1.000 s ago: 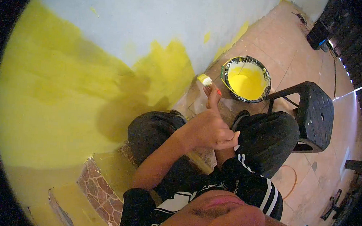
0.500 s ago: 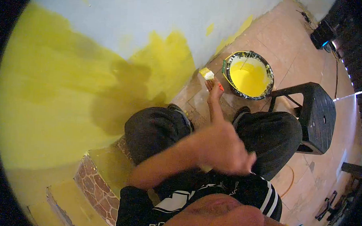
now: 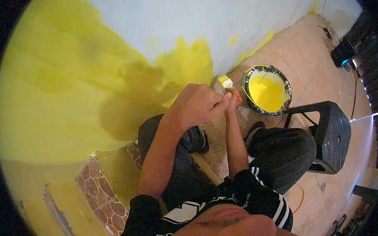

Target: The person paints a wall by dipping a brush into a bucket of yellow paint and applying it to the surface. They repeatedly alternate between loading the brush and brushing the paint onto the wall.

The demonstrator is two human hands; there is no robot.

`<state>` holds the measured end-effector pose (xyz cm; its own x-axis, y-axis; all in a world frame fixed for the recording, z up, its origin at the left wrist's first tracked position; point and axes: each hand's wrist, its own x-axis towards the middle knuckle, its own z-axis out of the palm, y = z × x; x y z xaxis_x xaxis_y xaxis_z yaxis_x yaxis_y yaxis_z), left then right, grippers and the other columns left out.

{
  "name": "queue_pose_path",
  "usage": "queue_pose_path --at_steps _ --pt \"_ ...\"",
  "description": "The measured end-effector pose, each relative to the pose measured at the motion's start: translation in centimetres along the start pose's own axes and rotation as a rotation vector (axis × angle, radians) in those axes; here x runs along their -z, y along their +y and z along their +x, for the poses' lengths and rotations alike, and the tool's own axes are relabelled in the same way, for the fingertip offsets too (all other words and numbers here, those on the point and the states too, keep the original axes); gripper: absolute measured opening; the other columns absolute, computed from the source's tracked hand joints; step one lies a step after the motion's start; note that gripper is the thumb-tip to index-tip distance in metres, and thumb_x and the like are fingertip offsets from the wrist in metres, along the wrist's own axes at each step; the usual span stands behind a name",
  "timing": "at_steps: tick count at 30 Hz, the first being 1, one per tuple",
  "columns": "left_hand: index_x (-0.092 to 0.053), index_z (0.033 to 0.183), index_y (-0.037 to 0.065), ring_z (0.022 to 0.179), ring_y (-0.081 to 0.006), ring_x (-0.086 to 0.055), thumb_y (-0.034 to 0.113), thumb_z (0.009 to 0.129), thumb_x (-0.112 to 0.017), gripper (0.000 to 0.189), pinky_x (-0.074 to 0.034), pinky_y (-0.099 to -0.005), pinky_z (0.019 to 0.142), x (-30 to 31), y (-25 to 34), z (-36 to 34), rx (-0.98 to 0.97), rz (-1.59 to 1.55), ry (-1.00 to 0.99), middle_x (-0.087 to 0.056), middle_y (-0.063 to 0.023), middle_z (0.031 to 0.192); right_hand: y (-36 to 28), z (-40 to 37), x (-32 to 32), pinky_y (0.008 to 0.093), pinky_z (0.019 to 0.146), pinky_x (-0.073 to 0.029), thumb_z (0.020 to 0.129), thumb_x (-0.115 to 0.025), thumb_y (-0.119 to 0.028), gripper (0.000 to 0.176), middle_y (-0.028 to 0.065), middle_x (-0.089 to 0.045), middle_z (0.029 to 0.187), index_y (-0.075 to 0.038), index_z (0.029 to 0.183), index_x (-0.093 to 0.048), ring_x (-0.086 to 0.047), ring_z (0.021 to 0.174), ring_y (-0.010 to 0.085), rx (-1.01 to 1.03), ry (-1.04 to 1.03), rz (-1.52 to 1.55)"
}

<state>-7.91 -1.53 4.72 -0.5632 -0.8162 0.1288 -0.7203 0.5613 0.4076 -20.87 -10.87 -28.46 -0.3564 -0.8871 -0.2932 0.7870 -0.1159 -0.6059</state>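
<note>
In my right hand (image 3: 233, 104) is a paintbrush (image 3: 225, 82), its bristles coated with yellow paint and pointing towards the wall. A bit of red-orange shows by the fingers. My left hand (image 3: 198, 105) is curled, with its fingertips right against or just in front of my right hand; whether they touch, or hold something, is hidden. Just right of the brush stands a black bucket (image 3: 288, 92) with yellow paint (image 3: 266, 92) inside and splashes on its rim. The wall (image 3: 72, 79) is partly yellow and partly pale, with my shadow across it.
A black plastic stool (image 3: 333, 137) stands to the right of my knee. Brown tiled floor (image 3: 293, 55) runs along the wall. At lower left is a step edge with stone-patterned tile (image 3: 101, 192). A dark device with a blue light (image 3: 344, 55) and cables lie at upper right.
My left hand has risen from over my lap to beside my right hand. The brush stays in my right hand. The view has shifted slightly, so the bucket and stool appear lower.
</note>
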Motion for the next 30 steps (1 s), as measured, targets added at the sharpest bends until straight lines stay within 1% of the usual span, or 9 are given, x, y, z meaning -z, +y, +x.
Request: queue_pose_path --at_steps 4,5,7,11,14,17,22,26,30 --pt "-0.057 0.081 0.002 0.076 -0.0384 -0.058 0.026 0.086 -0.045 0.028 -0.045 -0.0473 0.068 -2.3 -1.9 -0.8 0.31 0.027 -0.09 -0.06 -0.0213 0.08 1.2 0.2 1.5 0.0323 0.078 -0.052 0.084 -0.053 -0.01 0.032 0.0117 -0.06 0.1 0.002 0.113 -0.053 -0.061 0.087 0.0216 -0.035 0.102 -0.12" --pt "-0.057 0.081 0.002 0.076 -0.0384 -0.058 0.026 0.086 -0.045 0.028 -0.045 -0.0473 0.068 -3.0 -2.9 -1.4 0.312 0.022 -0.1 -0.06 -0.0213 0.08 1.7 0.2 1.8 0.0331 0.081 -0.051 0.086 -0.051 -0.011 0.031 0.0127 -0.06 0.101 0.003 0.113 -0.052 -0.061 0.088 0.022 -0.07 0.148 -0.168" --pt "-0.055 0.093 0.002 0.085 -0.039 -0.057 0.023 0.083 -0.046 0.025 -0.045 -0.0466 0.074 -3.8 -4.5 -2.8 0.462 0.199 -0.394 -0.059 -0.0218 0.09 3.0 0.5 2.8 0.0323 0.079 -0.052 0.086 -0.052 -0.011 0.03 0.012 -0.06 0.099 0.003 0.113 -0.053 -0.061 0.086 0.0214 -0.068 0.159 -0.2" --pt "-0.058 0.09 0.003 0.085 -0.0385 -0.058 0.022 0.081 -0.048 0.023 -0.045 -0.0461 0.073 -2.8 -3.7 -3.0 0.523 0.165 -0.421 -0.06 -0.0211 0.087 8.8 4.8 7.4 0.0302 0.074 -0.053 0.084 -0.055 -0.011 0.029 0.0095 -0.061 0.094 0.002 0.11 -0.055 -0.062 0.081 0.019 -0.037 0.106 -0.41" --pt "-0.06 0.088 0.004 0.086 -0.0381 -0.058 0.023 0.081 -0.049 0.024 -0.045 -0.0456 0.074 -2.8 -4.0 -2.4 0.541 0.126 -0.506 -0.06 -0.0209 0.089 8.1 3.0 4.9 0.0292 0.073 -0.053 0.084 -0.057 -0.011 0.027 0.0084 -0.061 0.092 0.001 0.108 -0.057 -0.062 0.082 0.0175 -0.033 0.059 -0.366" --pt "-0.061 0.086 0.003 0.086 -0.0379 -0.058 0.025 0.08 -0.052 0.024 -0.045 -0.0451 0.075 -3.1 -4.5 -2.7 0.533 0.165 -0.497 -0.061 -0.02 0.09 11.8 5.8 6.6 0.029 0.072 -0.053 0.084 -0.057 -0.011 0.025 0.0077 -0.062 0.093 0.001 0.106 -0.058 -0.062 0.08 0.0168 0.057 0.063 -0.458" --pt "-0.061 0.086 0.002 0.084 -0.0368 -0.059 0.031 0.076 -0.06 0.031 -0.046 -0.0433 0.074 -2.2 -4.6 -2.6 0.578 0.138 -0.561 -0.061 -0.0194 0.088 6.2 1.6 -0.5 0.0295 0.071 -0.054 0.083 -0.055 -0.008 0.027 0.0115 -0.061 0.094 0.003 0.108 -0.056 -0.062 0.078 0.0193 0.028 0.033 -0.298" --pt "-0.061 0.086 0.002 0.083 -0.0358 -0.059 0.032 0.076 -0.061 0.031 -0.046 -0.0428 0.073 -2.8 -5.1 -2.9 0.561 0.105 -0.494 -0.062 -0.0189 0.088 1.9 -0.6 -5.4 0.0316 0.071 -0.056 0.083 -0.053 -0.007 0.029 0.0155 -0.061 0.094 0.006 0.109 -0.053 -0.063 0.08 0.0222 -0.008 0.061 -0.22" --pt "-0.061 0.083 0.002 0.081 -0.0341 -0.06 0.031 0.075 -0.062 0.03 -0.046 -0.0427 0.072 -3.0 -4.9 -3.2 0.552 0.065 -0.52 -0.062 -0.0179 0.083 -2.2 -2.9 -9.7 0.0298 0.067 -0.057 0.082 -0.055 -0.005 0.029 0.0143 -0.061 0.091 0.007 0.108 -0.054 -0.063 0.076 0.022 0.051 -0.011 -0.157"
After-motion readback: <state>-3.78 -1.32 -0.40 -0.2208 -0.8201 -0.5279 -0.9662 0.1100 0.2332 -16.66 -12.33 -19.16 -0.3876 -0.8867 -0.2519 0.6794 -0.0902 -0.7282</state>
